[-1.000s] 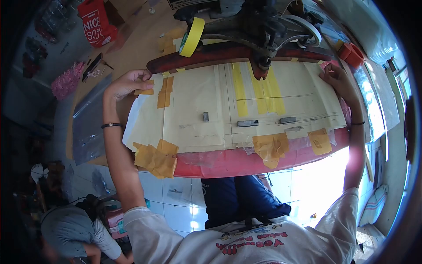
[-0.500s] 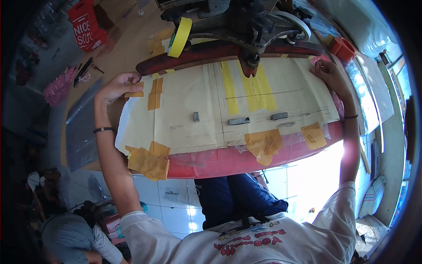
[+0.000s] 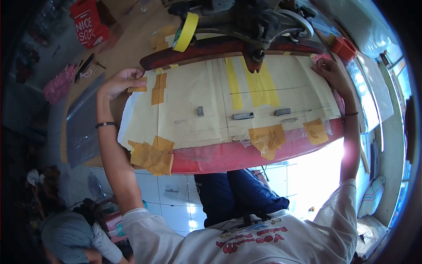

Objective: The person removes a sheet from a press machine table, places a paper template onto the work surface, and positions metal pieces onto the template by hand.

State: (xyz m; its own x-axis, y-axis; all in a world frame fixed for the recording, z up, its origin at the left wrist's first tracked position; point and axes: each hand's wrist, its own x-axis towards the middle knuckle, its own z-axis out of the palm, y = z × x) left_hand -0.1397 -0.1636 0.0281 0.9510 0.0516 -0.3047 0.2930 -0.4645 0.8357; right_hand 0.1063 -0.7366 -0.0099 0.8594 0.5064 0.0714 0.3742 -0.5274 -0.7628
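A cream paper sheet (image 3: 189, 97) with pencil lines and yellow tape strips (image 3: 259, 88) lies over a red curved pad (image 3: 211, 159). My left hand (image 3: 124, 82) pinches the sheet's upper left corner beside a piece of brown tape (image 3: 138, 86). At the upper right corner, my right hand (image 3: 330, 72) has its fingers closed on the sheet's edge. Three small grey metal blocks rest on the sheet, one of them (image 3: 243, 116) near the middle. Brown tape (image 3: 151, 156) overlaps its lower edge. A dark red curved bar (image 3: 193, 52) runs along the top edge.
Above the bar is a dark metal mechanism (image 3: 237, 26) with a yellow tape roll (image 3: 186, 32) and a white ring (image 3: 299, 22). A red bag (image 3: 88, 26) lies at the upper left, a red tape dispenser (image 3: 343, 47) at the right. Another person (image 3: 72, 235) bends at the lower left.
The view has shifted slightly, moving the whole scene in the frame. Both hands keep their places at the sheet's upper corners, and the metal blocks stay on the sheet.
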